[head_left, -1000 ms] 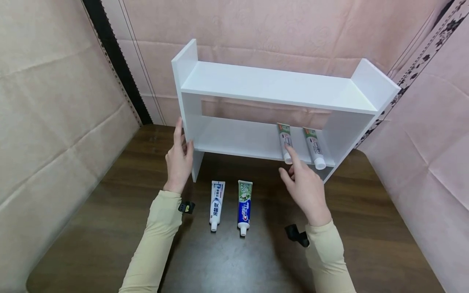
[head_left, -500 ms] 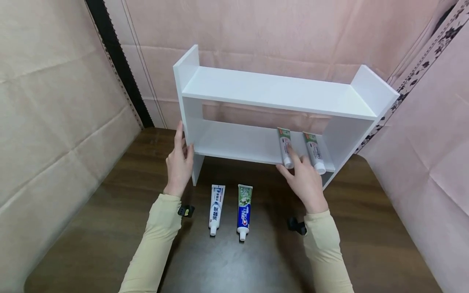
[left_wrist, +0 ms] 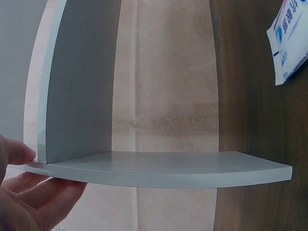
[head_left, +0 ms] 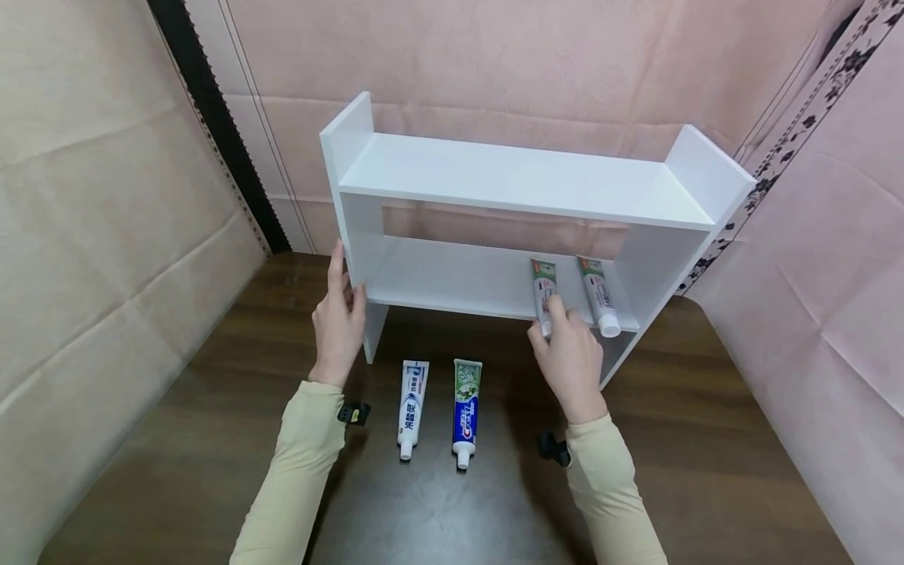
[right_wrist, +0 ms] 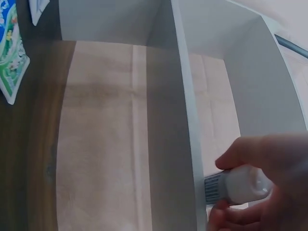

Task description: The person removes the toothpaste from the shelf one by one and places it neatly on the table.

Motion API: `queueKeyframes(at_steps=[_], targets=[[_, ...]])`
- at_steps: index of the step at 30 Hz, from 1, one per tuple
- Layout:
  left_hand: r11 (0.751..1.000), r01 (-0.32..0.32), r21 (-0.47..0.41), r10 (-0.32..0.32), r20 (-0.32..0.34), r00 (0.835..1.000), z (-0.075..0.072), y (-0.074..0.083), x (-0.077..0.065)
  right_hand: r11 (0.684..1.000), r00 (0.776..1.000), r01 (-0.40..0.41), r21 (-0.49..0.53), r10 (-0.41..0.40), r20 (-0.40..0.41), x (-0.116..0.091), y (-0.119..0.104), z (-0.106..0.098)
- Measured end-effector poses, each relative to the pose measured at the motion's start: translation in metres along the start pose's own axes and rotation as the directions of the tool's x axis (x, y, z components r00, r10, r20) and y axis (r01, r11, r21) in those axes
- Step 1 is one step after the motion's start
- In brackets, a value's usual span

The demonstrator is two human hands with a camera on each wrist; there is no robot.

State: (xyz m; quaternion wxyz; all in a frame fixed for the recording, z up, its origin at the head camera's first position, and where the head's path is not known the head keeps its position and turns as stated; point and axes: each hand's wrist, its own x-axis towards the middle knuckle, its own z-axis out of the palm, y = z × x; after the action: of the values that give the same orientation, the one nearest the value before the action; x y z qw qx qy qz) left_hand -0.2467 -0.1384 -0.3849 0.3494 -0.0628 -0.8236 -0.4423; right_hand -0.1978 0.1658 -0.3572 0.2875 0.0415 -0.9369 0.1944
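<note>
A white two-tier shelf [head_left: 508, 173] stands on the table. My left hand [head_left: 337, 333] holds its left side panel; in the left wrist view the thumb and fingers [left_wrist: 62, 197] lie on opposite faces of the panel [left_wrist: 168, 179]. My right hand [head_left: 572, 365] grips a white-and-green toothpaste tube [head_left: 544, 275] by its cap end at the lower tier's front edge. In the right wrist view the thumb and fingers pinch this tube's white end [right_wrist: 245, 185]. A matching toothpaste tube [head_left: 600, 298] lies just right of it, cap toward the front.
On the dark wooden table [head_left: 212, 439], in front of the shelf, lie a white-and-blue toothpaste tube [head_left: 411, 408] and a green-and-blue one [head_left: 466, 404], caps toward the person. Pale cloth walls [head_left: 494, 63] surround the table at the back and sides.
My right hand has gone from an extended index finger on the left shelf tube to gripping its cap end. That tube has shifted slightly forward. The left hand stays on the side panel.
</note>
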Motion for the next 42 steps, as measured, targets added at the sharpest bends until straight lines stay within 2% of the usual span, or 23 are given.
queueKeyframes(at_steps=[8, 16, 26, 33, 42], targets=[[1.000, 0.019, -0.010, -0.019, -0.002, 1.000, 0.001, 0.000, 0.001, 0.999, 0.999, 0.051, -0.006, -0.051, -0.005, -0.006, -0.002, 0.000], [1.000, 0.029, -0.005, -0.029, 0.011, 1.000, 0.002, -0.001, 0.000, 0.998, 0.998, 0.057, -0.012, -0.057, 0.021, -0.014, -0.002, -0.005], [1.000, 0.009, -0.009, -0.009, 0.004, 1.000, 0.003, -0.003, 0.000, 0.999, 0.997, 0.050, -0.019, -0.049, 0.066, -0.027, -0.002, -0.014], [1.000, 0.010, -0.012, -0.009, 0.006, 1.000, 0.003, -0.002, 0.002, 0.997, 0.996, 0.083, 0.003, -0.083, 0.038, -0.040, -0.002, -0.021], [1.000, 0.016, -0.011, -0.016, 0.005, 1.000, 0.002, -0.002, 0.001, 0.991, 0.992, 0.125, 0.039, -0.124, -0.022, -0.066, -0.003, -0.041]])
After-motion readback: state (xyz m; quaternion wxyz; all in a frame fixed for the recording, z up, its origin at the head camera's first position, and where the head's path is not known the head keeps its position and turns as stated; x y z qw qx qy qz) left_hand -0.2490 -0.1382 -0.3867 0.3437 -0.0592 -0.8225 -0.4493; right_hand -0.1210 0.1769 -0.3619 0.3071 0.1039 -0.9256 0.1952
